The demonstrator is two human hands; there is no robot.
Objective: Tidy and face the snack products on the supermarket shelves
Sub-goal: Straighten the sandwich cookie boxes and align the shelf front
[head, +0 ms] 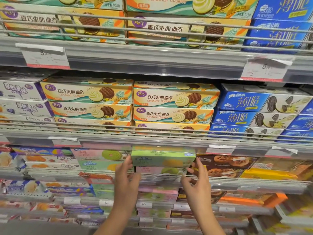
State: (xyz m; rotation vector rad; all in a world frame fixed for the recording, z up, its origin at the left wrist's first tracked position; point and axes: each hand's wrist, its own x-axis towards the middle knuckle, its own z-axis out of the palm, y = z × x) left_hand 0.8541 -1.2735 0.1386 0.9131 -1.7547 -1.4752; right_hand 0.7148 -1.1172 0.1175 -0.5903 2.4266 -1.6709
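Supermarket aisle, retail shelving. Tiered metal shelves (152,60) with wire front rails, stacked with boxed biscuits: sandwich cookie boxes (174,97), blue cookie boxes (245,102) (multiple facings each). Price tags (45,56) clipped in the shelf-edge strips.
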